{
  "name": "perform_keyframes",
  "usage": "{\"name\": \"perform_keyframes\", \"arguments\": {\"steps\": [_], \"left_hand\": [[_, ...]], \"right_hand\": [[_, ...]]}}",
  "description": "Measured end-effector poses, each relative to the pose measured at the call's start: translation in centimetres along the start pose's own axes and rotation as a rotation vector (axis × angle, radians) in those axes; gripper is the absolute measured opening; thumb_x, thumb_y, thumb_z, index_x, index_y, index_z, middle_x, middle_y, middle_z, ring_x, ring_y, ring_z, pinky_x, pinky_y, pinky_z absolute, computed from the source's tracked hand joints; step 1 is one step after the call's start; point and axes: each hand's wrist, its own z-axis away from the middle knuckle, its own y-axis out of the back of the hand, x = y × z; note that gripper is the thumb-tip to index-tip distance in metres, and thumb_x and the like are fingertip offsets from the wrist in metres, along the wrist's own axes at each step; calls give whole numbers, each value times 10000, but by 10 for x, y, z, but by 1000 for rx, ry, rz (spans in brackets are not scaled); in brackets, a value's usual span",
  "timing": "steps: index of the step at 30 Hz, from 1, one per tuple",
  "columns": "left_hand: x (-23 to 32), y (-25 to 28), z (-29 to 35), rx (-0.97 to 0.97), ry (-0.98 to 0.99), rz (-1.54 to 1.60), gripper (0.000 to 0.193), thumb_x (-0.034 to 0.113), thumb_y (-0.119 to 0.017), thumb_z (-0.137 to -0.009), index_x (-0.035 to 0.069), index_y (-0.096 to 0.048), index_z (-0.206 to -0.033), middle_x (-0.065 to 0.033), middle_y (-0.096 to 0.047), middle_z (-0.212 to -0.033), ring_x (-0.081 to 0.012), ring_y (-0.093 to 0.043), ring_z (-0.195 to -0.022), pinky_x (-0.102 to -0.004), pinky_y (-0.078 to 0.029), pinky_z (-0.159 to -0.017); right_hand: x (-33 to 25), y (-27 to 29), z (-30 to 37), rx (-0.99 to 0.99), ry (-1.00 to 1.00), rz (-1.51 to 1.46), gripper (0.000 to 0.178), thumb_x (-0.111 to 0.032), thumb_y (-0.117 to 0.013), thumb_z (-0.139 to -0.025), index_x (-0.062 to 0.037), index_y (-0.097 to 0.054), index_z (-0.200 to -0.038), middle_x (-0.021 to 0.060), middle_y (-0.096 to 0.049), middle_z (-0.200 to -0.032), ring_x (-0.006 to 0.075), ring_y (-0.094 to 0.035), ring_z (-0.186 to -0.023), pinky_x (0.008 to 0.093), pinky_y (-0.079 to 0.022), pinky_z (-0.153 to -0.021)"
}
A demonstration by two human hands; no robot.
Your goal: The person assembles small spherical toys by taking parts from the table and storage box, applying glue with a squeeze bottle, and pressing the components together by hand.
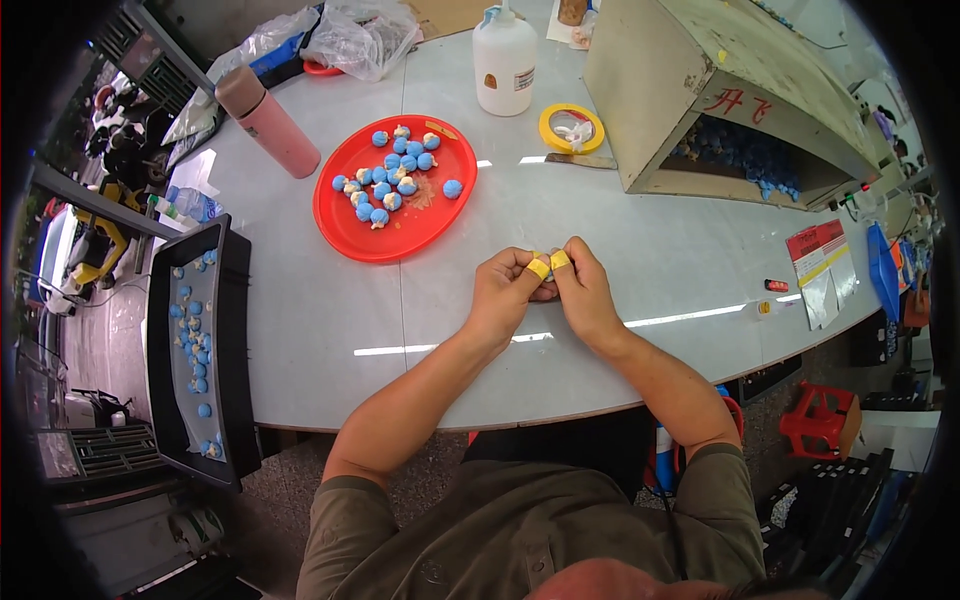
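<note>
My left hand and my right hand meet above the table in front of me. Both are closed, thumbs side by side and fingertips pinched together, each thumb wrapped in yellow tape. Whatever is between the fingertips is small and almost wholly covered by them, so I cannot make it out. Beyond them to the left lies a round red tray carrying several small blue balls with cream-coloured parts. One blue ball sits apart from the others, near the tray's right side.
At the left edge a black bin holds more blue balls. A pink bottle, a white squeeze bottle and a yellow tape roll stand farther back. The beige metal box, open in front, contains blue pieces. A flat blade lies beside it.
</note>
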Motion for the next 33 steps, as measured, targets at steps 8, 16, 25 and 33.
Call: {"name": "perform_keyframes", "arguments": {"steps": [8,16,25,33], "left_hand": [[6,-6,-2,113,-237,-91,261,174,-592,-950,-34,-556,-1103,-107,-641,-1054,-163,-641,-948,-290,-543,-836],[5,-4,-1,44,-266,-34,253,110,-576,-951,-51,-552,-1144,-123,-618,-1137,-150,-616,-957,-283,-530,-862],[17,7,-4,-37,-112,-76,258,37,-595,-919,-97,-540,-1132,-160,-622,-1101,-183,-645,-968,-274,-543,-844],[17,16,-10,-105,-2,-182,241,-5,-600,-887,-115,-559,-1096,-163,-647,-1036,-213,-672,-928,-269,-557,-807]], "right_hand": [[-8,5,1,-44,-86,-348,147,-105,-519,-956,4,-487,-1049,30,-558,-848,61,-487,-624,224,-402,-520],[-16,15,-3,-60,-155,-437,108,-80,-513,-949,-20,-509,-1039,17,-561,-776,60,-479,-558,210,-378,-482],[-10,19,-9,-131,-76,-370,101,-55,-553,-915,-8,-530,-1001,20,-567,-776,50,-495,-576,199,-404,-495],[-7,35,-17,-290,-94,-178,91,0,-546,-870,0,-552,-961,13,-573,-772,27,-480,-582,190,-387,-482]]}}
